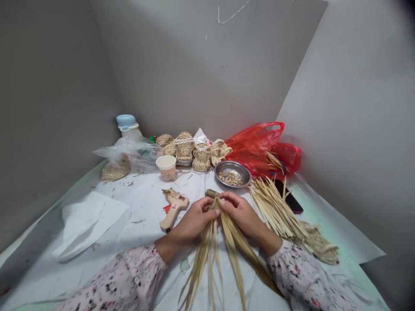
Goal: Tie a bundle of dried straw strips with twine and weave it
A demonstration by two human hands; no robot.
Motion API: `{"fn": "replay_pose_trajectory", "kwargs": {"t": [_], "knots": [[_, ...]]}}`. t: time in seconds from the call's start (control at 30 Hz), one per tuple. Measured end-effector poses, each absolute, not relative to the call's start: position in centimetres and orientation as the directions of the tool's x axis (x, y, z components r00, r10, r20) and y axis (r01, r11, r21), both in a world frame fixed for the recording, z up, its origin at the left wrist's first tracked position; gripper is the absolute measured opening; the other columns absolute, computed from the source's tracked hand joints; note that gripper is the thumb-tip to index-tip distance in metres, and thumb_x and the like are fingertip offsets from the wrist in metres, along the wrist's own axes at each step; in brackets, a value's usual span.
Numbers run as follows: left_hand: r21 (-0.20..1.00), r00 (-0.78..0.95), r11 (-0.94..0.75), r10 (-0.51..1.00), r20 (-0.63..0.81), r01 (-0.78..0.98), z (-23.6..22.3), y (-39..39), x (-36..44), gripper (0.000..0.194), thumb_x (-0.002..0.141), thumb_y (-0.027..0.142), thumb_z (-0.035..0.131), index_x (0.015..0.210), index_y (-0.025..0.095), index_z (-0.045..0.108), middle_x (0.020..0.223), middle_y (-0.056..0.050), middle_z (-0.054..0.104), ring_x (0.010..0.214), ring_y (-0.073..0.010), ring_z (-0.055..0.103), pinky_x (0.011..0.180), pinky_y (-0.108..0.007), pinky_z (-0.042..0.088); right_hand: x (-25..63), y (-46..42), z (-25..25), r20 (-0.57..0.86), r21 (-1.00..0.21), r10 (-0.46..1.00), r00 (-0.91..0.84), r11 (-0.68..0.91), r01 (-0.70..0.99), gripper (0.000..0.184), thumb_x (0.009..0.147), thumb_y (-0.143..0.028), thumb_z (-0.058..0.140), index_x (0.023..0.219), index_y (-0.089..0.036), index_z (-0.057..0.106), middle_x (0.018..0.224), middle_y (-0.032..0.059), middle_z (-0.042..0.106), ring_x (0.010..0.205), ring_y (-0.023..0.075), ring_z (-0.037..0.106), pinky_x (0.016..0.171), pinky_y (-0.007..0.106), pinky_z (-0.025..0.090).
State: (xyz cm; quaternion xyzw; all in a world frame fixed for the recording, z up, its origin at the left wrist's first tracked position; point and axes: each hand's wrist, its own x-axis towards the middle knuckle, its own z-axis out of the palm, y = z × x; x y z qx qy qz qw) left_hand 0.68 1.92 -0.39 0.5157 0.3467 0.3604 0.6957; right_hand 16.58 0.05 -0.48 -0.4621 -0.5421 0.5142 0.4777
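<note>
A bundle of dried straw strips (214,255) lies on the white-covered table, bound at its far end into a knot (212,193). My left hand (194,218) pinches strips just below the knot from the left. My right hand (241,211) grips the strips from the right, fingers curled over them. The loose ends fan out toward me between my floral sleeves.
A glue gun (173,207) lies left of my hands. Behind are a paper cup (166,166), a metal bowl (232,174) of scraps, several woven straw pieces (191,151), a red plastic bag (262,149), a loose straw pile (279,207), a dark phone (292,201) and white paper (87,222).
</note>
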Motion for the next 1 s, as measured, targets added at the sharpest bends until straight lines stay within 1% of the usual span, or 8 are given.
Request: {"fn": "replay_pose_trajectory", "kwargs": {"t": [0.1,0.2,0.3,0.4,0.5,0.67,0.83,1.0], "knots": [[0.961,0.474,0.237,0.869,-0.145,-0.140,-0.43,1.68,0.82,0.025,0.073,0.027,0.068,0.093,0.015,0.061,0.067,0.002,0.060,0.055,-0.0107,0.051,0.057,-0.023,0.040,16.88,-0.09,-0.47,0.027,-0.999,0.984,-0.175,0.031,0.021,0.031,0.082,-0.039,0.063,0.106,-0.020,0.057,0.075,-0.0010,0.059,0.060,0.0118,0.053,0.056,0.024,0.041],[0.971,0.459,0.203,0.880,-0.124,-0.128,-0.50,1.57,0.86,0.020,0.075,0.029,0.065,0.089,0.015,0.061,0.070,0.002,0.060,0.060,-0.0124,0.054,0.061,-0.024,0.043,16.97,-0.30,-0.44,0.035,-0.999,0.965,-0.259,0.038,0.007,0.039,0.077,-0.030,0.069,0.111,-0.021,0.054,0.080,-0.0015,0.059,0.067,0.0126,0.055,0.061,0.024,0.042],[0.981,0.440,0.161,0.892,-0.098,-0.108,-0.57,1.61,0.80,0.017,0.077,0.031,0.063,0.085,0.016,0.059,0.068,0.002,0.059,0.061,-0.0129,0.055,0.061,-0.024,0.043,17.02,-0.27,-0.35,0.098,-0.995,0.959,-0.266,0.103,0.004,0.032,0.076,-0.020,0.065,0.107,-0.021,0.057,0.089,0.0007,0.061,0.080,0.0145,0.058,0.069,0.025,0.044],[0.978,0.451,0.197,0.880,-0.146,-0.068,-0.52,1.58,0.77,0.018,0.078,0.033,0.061,0.084,0.016,0.056,0.059,0.003,0.057,0.051,-0.0109,0.051,0.052,-0.022,0.039,17.16,-0.04,-0.29,0.094,-0.994,0.966,-0.240,0.105,0.033,0.023,0.077,-0.018,0.057,0.100,-0.019,0.061,0.077,-0.0005,0.062,0.066,0.0127,0.056,0.060,0.024,0.042],[0.963,0.486,0.255,0.854,-0.185,-0.082,-0.57,1.47,0.85,0.018,0.080,0.033,0.058,0.083,0.017,0.052,0.059,0.002,0.058,0.046,-0.0101,0.051,0.048,-0.021,0.038,17.27,0.15,-0.30,0.041,-0.999,0.972,-0.231,0.046,0.016,0.025,0.076,-0.018,0.051,0.097,-0.018,0.063,0.068,-0.0016,0.061,0.053,0.0117,0.052,0.053,0.025,0.040],[0.960,0.478,0.262,0.858,-0.186,-0.097,-0.63,1.39,0.98,0.020,0.081,0.035,0.059,0.079,0.019,0.047,0.058,0.007,0.049,0.040,-0.0050,0.042,0.039,-0.017,0.030,17.37,0.21,-0.42,0.070,-0.995,0.986,-0.153,0.080,0.054,0.029,0.071,-0.015,0.052,0.096,-0.019,0.065,0.084,0.0004,0.064,0.064,0.0122,0.053,0.059,0.024,0.041],[0.969,0.512,0.243,0.838,-0.187,-0.044,-0.37,1.42,0.84,0.028,0.081,0.042,0.061,0.092,0.017,0.053,0.052,0.009,0.042,0.037,-0.0045,0.036,0.036,-0.016,0.025,17.47,0.20,-0.33,0.070,-0.994,0.971,-0.230,0.087,0.066,0.028,0.075,-0.021,0.057,0.101,-0.018,0.064,0.075,-0.0009,0.060,0.060,0.0111,0.048,0.057,0.024,0.038],[0.957,0.529,0.282,0.823,-0.207,-0.063,-0.78,1.55,0.71,0.022,0.081,0.037,0.059,0.087,0.017,0.053,0.052,0.008,0.043,0.037,-0.0040,0.035,0.036,-0.016,0.023,17.33,0.13,-0.07,0.063,-0.995,0.961,-0.268,0.081,0.054,0.036,0.069,-0.015,0.053,0.103,-0.018,0.064,0.081,0.0013,0.064,0.070,0.0146,0.055,0.062,0.026,0.040]]}}
